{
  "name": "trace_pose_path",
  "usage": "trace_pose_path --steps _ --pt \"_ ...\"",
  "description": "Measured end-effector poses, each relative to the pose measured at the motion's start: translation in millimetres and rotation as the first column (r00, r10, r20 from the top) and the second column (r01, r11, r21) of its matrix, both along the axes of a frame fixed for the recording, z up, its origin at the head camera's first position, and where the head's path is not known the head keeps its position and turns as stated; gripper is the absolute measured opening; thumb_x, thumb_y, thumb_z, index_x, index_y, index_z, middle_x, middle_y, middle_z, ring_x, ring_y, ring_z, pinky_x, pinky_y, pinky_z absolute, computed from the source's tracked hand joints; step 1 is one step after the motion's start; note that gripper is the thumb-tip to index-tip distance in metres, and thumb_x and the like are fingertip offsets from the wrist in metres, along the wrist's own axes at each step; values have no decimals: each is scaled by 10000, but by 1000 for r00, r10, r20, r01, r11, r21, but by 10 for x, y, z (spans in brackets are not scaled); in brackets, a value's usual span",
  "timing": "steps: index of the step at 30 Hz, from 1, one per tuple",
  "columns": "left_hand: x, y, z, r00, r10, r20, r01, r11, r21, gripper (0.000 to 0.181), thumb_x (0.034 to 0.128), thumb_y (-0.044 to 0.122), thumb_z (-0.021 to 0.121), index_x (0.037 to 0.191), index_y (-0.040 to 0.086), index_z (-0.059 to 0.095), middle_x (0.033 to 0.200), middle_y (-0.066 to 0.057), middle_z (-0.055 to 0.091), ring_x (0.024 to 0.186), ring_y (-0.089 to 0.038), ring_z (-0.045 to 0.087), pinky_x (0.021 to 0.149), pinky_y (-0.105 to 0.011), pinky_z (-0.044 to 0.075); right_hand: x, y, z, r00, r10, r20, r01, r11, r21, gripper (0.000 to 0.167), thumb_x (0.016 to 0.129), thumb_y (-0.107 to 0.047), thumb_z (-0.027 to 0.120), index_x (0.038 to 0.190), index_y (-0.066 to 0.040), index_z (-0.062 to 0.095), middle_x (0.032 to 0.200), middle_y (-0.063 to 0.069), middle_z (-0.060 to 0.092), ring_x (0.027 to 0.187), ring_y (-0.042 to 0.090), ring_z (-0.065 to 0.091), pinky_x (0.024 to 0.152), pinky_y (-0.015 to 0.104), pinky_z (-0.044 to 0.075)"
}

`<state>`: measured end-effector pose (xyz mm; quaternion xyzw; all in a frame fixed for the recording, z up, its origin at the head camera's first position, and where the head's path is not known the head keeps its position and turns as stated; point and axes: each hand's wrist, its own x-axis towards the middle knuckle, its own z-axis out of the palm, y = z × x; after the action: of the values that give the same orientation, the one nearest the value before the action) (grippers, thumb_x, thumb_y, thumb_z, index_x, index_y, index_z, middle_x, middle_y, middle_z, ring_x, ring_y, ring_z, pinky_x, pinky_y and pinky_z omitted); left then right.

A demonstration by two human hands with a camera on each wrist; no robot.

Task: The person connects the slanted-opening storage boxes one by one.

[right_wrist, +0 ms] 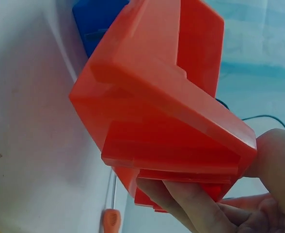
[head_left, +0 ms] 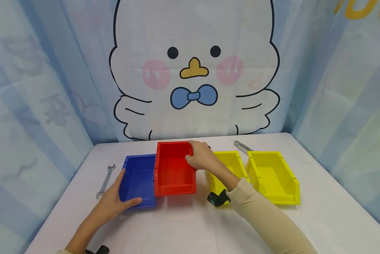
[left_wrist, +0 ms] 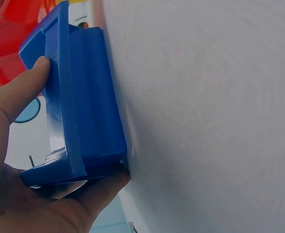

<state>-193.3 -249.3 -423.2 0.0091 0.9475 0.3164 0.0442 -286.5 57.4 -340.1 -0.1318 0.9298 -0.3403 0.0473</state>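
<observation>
The left hand (head_left: 109,204) grips the blue bin (head_left: 140,181) at its front left corner. In the left wrist view the thumb (left_wrist: 23,90) lies on the bin's upper edge, while other fingers reach round its side. The right hand (head_left: 202,155) holds the red bin (head_left: 175,169) by its back right part. Up off the table, the red bin hangs beside the blue one and overlaps its right edge. In the right wrist view several fingers (right_wrist: 193,204) curl against the red bin's back lip, and the palm is partly hidden.
Right of the red bin stand two yellow bins (head_left: 274,178), one partly behind the right forearm. An open-end wrench (head_left: 105,181) lies at the left, and an adjustable wrench (head_left: 243,146) behind the yellow bins. A screwdriver (right_wrist: 111,221) with an orange handle lies on the white table (head_left: 183,229).
</observation>
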Motion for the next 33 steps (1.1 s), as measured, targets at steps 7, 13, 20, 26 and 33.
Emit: trace_pose_path --steps 7,13,20,26,33 --pt "13 19 -4 1000 4 -4 -4 1000 -1 1324 862 569 829 1700 59 -60 1739 -336 107 1561 -600 241 1200 -751 320 -3 -32 -12 1000 -4 25 3 1000 22 650 1009 -107 649 1613 -40 417 1407 186 671 955 244 730 678 301 671" --pt "26 21 26 1000 3 5 -3 1000 -6 1329 858 571 832 1700 58 -60 1736 -340 109 1560 -602 242 1196 -755 327 2 -55 -39 1000 -12 15 12 999 52 651 1005 -100 644 1611 -31 417 1414 181 673 958 237 702 726 307 676" --pt "9 15 41 1000 -12 2 12 1000 -14 1325 861 575 827 1698 48 -55 1735 -342 111 1558 -607 238 1195 -760 327 3 -83 -50 999 -40 -30 42 994 100 659 992 -98 657 1607 -33 431 1355 181 710 858 230 614 596 212 568" --pt "3 15 27 1000 -5 8 5 1000 -21 1325 864 576 823 1698 49 -61 1736 -342 106 1559 -606 238 1189 -760 331 18 -114 -41 998 -30 -61 38 989 141 644 998 -82 648 1598 0 431 1304 208 744 506 149 438 476 171 415" --pt "-2 20 27 1000 -6 10 7 1000 -21 1329 865 579 822 1697 53 -71 1739 -339 99 1561 -605 233 1189 -758 326 30 -147 -21 995 -30 -91 48 980 195 615 985 -60 656 1570 0 477 1387 208 698 652 180 631 482 143 454"
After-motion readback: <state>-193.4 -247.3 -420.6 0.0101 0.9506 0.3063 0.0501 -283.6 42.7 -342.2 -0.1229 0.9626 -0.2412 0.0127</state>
